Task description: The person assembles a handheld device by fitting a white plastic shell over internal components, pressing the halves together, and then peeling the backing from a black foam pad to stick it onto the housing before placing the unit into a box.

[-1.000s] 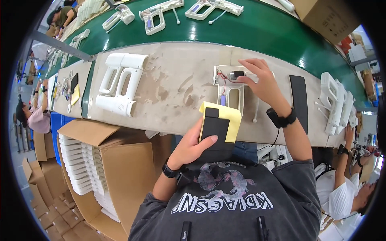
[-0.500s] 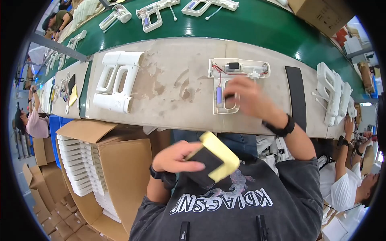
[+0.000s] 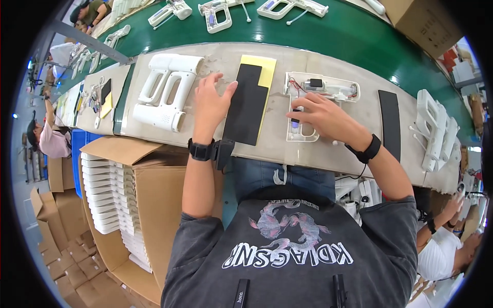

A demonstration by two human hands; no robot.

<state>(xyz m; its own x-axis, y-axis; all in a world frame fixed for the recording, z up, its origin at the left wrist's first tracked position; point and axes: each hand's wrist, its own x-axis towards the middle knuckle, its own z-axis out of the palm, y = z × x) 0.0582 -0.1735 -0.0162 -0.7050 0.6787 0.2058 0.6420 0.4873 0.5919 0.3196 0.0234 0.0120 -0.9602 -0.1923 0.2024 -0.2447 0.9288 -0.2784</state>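
Left hand (image 3: pixel 209 105) flat, fingers spread, resting against black-and-yellow pad (image 3: pixel 250 102) on workbench (image 3: pixel 359 149); nothing gripped. Right hand (image 3: pixel 324 117) on open white housing (image 3: pixel 314 102); fingers curled, possibly pinching a small part.

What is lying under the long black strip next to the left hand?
A yellow sheet shows under the black strip, along its top and right edge. The strip covers the rest. The left hand touches the strip's left edge.

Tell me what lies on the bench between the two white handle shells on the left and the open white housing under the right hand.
In the head view, a black sheet on yellow backing lies there, with the left hand flat beside it.
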